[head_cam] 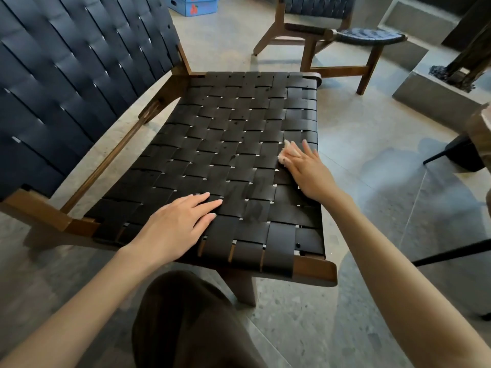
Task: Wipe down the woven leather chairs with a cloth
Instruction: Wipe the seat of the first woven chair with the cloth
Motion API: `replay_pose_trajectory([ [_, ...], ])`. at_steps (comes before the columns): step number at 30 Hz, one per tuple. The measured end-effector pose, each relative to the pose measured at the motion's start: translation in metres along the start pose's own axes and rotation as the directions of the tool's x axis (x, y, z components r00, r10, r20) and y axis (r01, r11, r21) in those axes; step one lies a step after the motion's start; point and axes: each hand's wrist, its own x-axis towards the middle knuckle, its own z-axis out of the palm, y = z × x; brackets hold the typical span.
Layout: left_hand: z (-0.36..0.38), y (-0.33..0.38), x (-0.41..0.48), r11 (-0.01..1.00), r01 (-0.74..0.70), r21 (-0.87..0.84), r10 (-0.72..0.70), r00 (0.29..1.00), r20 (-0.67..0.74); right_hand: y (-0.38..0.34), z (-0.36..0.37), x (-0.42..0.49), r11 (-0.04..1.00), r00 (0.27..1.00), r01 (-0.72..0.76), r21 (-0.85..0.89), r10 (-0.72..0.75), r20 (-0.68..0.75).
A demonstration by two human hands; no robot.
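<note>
Cloth (286, 153) beneath right hand (309, 172)

**One head-worn view, close above the seat**

A single wide-angle camera sat on the person's head. It looked forward and steeply down onto the woven seat (239, 160) from just beyond its near edge. It was close enough that both arms ran in from the bottom of the frame. A second chair (318, 35) showed beyond the seat's far edge.

Blue boxes (192, 6) top; concrete planter (430, 98) rt.
</note>
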Motion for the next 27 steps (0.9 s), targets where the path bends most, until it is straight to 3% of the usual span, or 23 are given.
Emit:
replay_pose_trajectory([
  [3, -0.001, 0.001, 0.0, 1.0, 0.005, -0.006, -0.005, 1.0, 0.004, -0.021, 0.0, -0.042, 0.987, 0.98, 0.161, 0.017, -0.162, 0.112],
  [6, -0.002, 0.001, 0.001, 1.0, 0.008, -0.003, -0.008, 1.0, 0.014, -0.027, -0.002, -0.089, 0.969, 0.936, 0.217, 0.115, -0.24, 0.259],
  [10, -0.002, -0.001, 0.002, 1.0, 0.015, -0.018, -0.015, 1.0, 0.014, -0.028, -0.011, -0.137, 0.872, 0.856, 0.36, 0.332, -0.451, 0.254],
  [16, 0.0, -0.003, 0.002, 1.0, 0.015, -0.019, -0.015, 1.0, 0.002, -0.005, -0.023, -0.175, 0.902, 0.939, 0.235, 0.363, -0.308, 0.156],
  [21, 0.001, 0.002, 0.004, 0.999, 0.03, -0.024, -0.031, 0.999, -0.035, -0.015, -0.013, -0.174, 0.887, 0.93, 0.314, 0.338, -0.359, 0.078],
  [27, 0.004, 0.013, 0.011, 0.998, 0.064, -0.023, -0.066, 0.992, -0.106, -0.008, -0.019, -0.18, 0.929, 0.946, 0.29, 0.23, -0.315, 0.076],
])
